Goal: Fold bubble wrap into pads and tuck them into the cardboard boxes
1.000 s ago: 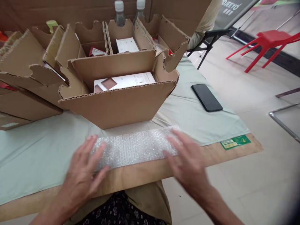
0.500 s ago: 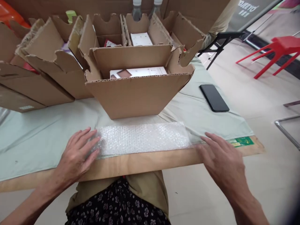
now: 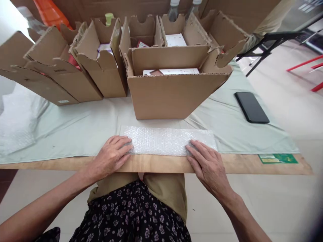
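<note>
A strip of clear bubble wrap [image 3: 166, 140] lies flat on the pale green cloth [image 3: 83, 127] at the near edge of the wooden table [image 3: 156, 164]. My left hand [image 3: 111, 156] rests on its left end, fingers flat and stretched out. My right hand [image 3: 208, 166] lies palm down on its right part, fingers spread. Neither hand grips anything. Just behind the strip stands an open cardboard box [image 3: 174, 89] holding a white printed packet [image 3: 171, 71].
More open cardboard boxes [image 3: 83, 74] stand in a row at the back left. A black phone [image 3: 251, 107] lies on the cloth at right, a green label [image 3: 277, 158] on the table edge. More bubble wrap [image 3: 17, 117] lies at far left. Chairs stand beyond.
My right hand has come back from off the strip's right end onto it. My left hand stays at the left end. The view has tipped and the strip now lies flatter.
</note>
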`<state>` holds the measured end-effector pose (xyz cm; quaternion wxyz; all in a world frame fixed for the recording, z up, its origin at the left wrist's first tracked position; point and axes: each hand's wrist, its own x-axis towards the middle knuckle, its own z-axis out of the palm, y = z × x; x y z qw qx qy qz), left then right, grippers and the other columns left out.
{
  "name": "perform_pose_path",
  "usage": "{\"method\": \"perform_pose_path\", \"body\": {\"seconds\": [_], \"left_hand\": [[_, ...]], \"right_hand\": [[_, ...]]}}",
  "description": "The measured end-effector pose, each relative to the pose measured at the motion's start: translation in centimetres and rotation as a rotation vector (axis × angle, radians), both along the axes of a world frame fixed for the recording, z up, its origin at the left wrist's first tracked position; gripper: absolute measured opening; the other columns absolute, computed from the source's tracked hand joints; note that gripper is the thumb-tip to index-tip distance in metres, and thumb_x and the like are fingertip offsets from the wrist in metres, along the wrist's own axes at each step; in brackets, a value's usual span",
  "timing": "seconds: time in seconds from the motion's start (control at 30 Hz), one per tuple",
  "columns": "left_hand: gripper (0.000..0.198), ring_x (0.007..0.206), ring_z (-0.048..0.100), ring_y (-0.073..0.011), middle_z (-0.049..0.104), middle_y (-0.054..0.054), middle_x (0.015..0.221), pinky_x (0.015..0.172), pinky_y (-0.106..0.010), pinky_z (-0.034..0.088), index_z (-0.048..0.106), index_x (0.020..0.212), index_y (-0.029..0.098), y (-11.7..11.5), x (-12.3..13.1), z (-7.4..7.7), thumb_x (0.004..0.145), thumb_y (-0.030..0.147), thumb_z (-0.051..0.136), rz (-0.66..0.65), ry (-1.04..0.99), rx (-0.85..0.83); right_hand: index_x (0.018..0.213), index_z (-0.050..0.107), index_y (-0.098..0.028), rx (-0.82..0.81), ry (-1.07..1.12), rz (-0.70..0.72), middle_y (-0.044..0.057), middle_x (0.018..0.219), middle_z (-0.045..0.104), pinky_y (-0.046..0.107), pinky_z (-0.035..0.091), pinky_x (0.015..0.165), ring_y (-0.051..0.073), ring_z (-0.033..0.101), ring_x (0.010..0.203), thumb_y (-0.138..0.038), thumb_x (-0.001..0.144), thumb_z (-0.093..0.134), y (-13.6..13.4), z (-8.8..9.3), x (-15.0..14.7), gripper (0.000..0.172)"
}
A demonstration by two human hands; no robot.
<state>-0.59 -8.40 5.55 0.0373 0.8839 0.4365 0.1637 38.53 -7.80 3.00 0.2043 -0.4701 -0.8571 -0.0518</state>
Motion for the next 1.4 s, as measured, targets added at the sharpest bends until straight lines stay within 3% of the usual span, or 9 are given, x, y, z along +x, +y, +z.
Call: {"method": "perform_pose_path", "body": {"seconds": [0.17,0.33,0.47,0.57,0.73,0.83,1.07,1.27,1.4], "left_hand": [[0.02,0.103,0.073,-0.0247,0.077,-0.01,0.11,0.09,-0.04,0.059,0.072,0.109,0.017,1.2,-0.7,1.7,0.103,0.028,0.056,0.127,-0.116,-0.011],[0.023,0.083,0.069,-0.0257,0.072,-0.008,0.088,0.073,-0.037,0.055,0.072,0.092,0.019,3.4,-1.4,1.6,0.093,0.04,0.064,0.507,0.042,-0.086],[0.017,0.08,0.066,-0.0231,0.069,-0.007,0.086,0.072,-0.036,0.052,0.065,0.08,0.021,3.7,0.1,0.7,0.091,0.031,0.057,0.472,-0.047,-0.153],[0.018,0.071,0.063,-0.0174,0.067,-0.003,0.081,0.068,-0.031,0.05,0.061,0.077,0.022,2.9,0.8,1.6,0.091,0.03,0.054,0.444,-0.287,-0.158],[0.018,0.06,0.057,-0.0125,0.063,0.004,0.066,0.058,-0.025,0.046,0.062,0.078,0.022,3.1,0.4,4.3,0.089,0.037,0.063,0.622,-0.5,-0.178],[0.016,0.062,0.061,-0.0141,0.067,0.003,0.069,0.062,-0.027,0.049,0.064,0.084,0.022,4.0,-0.6,3.7,0.088,0.038,0.064,0.666,-0.389,-0.21],[0.037,0.102,0.07,-0.0299,0.074,-0.013,0.112,0.092,-0.046,0.058,0.065,0.129,0.018,2.7,-0.3,1.8,0.1,0.04,0.06,0.479,-0.142,0.093],[0.053,0.152,0.042,-0.0377,0.052,-0.017,0.16,0.125,-0.062,0.031,0.054,0.151,0.02,3.3,5.1,0.2,0.102,0.04,0.059,0.015,0.046,-0.006],[0.054,0.159,0.032,-0.0323,0.042,-0.008,0.17,0.13,-0.057,0.022,0.047,0.157,0.027,3.0,2.7,-2.0,0.106,0.044,0.051,-0.038,0.123,-0.066]], "right_hand": [[0.117,0.069,-0.02,0.03,0.066,0.074,0.01,0.127,0.076,0.042,0.05,0.095,0.028,0.07,0.119,-0.026,0.109,0.05,1.1,1.7,0.8,0.022],[0.122,0.07,-0.018,-0.01,-0.024,-0.24,0.017,0.134,0.072,0.049,0.052,0.09,0.037,0.068,0.12,-0.044,0.106,0.048,4.4,1.4,3.2,0.038],[0.109,0.069,-0.017,-0.111,-0.058,-0.273,0.019,0.133,0.072,0.052,0.054,0.088,0.038,0.068,0.118,-0.044,0.102,0.048,5.5,0.4,3.7,0.035],[0.099,0.065,-0.021,-0.078,0.056,-0.274,0.015,0.123,0.076,0.049,0.054,0.09,0.033,0.071,0.11,-0.036,0.1,0.051,4.3,1.0,2.9,0.021],[0.117,0.065,-0.022,0.041,0.273,-0.356,0.01,0.11,0.077,0.04,0.056,0.086,0.026,0.072,0.094,-0.038,0.101,0.058,3.9,3.4,0.1,0.024],[0.13,0.062,-0.02,-0.007,0.242,-0.306,0.013,0.116,0.076,0.043,0.056,0.088,0.029,0.073,0.101,-0.034,0.1,0.055,5.8,3.1,-0.5,0.034],[0.15,0.051,-0.021,0.076,0.129,-0.298,0.02,0.147,0.062,0.057,0.049,0.104,0.039,0.062,0.13,-0.036,0.101,0.058,6.0,2.9,-0.2,0.051],[0.146,0.057,-0.02,-0.148,-0.036,0.148,0.017,0.158,0.054,0.052,0.047,0.111,0.033,0.053,0.143,-0.033,0.105,0.053,4.9,2.9,-8.7,0.044],[0.149,0.056,-0.021,-0.174,-0.101,0.013,0.013,0.159,0.055,0.053,0.044,0.113,0.032,0.052,0.145,-0.039,0.108,0.043,4.4,0.5,-3.7,0.047]]}}
